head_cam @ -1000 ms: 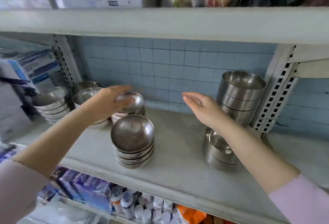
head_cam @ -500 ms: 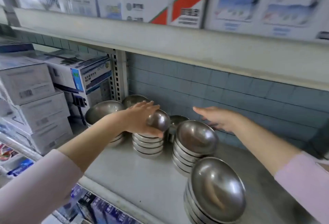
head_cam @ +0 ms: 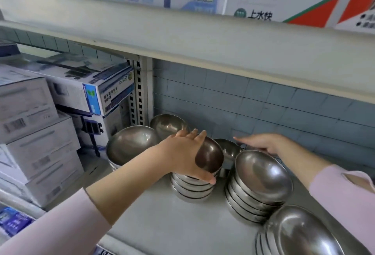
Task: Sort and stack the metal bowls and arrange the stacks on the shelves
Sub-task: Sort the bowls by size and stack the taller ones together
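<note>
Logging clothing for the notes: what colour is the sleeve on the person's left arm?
Pale pink; the left sleeve shows best in the head view, lower left.

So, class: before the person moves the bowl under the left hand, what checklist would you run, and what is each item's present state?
1. Left hand grip on top bowl: thumb at near rim, fingers over far rim, ok.
2. Right hand free to help: fingers straight, holding nothing, ok.
3. Stack below standing upright: ok.
4. Top bowl seated flush or already lifted: cannot tell.
5. Shelf has bare surface in front for setting down: ok.
</note>
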Motion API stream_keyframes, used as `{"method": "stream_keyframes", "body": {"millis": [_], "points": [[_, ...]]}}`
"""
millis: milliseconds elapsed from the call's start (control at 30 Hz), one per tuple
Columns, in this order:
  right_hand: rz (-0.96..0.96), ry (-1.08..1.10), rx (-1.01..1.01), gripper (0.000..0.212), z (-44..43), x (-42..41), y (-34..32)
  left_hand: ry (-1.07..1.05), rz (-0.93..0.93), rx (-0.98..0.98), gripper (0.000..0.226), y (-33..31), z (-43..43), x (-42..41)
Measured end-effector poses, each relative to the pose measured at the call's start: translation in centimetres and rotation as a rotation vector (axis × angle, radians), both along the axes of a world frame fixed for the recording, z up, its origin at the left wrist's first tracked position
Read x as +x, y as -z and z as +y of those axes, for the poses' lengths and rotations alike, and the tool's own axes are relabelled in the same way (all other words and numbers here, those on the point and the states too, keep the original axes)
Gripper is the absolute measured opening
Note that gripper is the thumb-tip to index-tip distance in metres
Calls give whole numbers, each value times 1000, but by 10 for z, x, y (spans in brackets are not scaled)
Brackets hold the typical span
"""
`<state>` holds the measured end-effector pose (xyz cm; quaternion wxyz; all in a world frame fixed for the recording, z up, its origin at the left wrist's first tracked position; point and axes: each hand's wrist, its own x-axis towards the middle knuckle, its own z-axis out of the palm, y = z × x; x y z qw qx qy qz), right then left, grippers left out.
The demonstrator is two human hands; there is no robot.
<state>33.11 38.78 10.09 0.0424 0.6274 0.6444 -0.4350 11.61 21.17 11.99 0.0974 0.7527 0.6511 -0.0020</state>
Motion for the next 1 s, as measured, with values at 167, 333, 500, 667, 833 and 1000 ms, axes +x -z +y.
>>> {"method": "stream_keyframes", "body": {"millis": [167, 333, 500, 667, 833, 1000], "points": [[-92, 48, 6, 63, 13, 6, 17, 13, -9, 1, 129, 2, 3, -2], [-224, -4, 26, 45, 14, 4, 23, 26, -1, 3, 130, 3, 6, -3], [-219, -16, 134, 44, 23, 10, 31, 27, -31, -8, 129, 3, 7, -5], [-125, 24, 154, 37, 23, 10, 33, 27, -38, -12, 130, 3, 7, -5], [0, 109, 187, 31, 12, 11, 18, 31, -21, -10, 131, 4, 8, -6], [156, 198, 168, 39, 5, 18, 2, 31, -21, -11, 131, 3, 7, -6]]}}
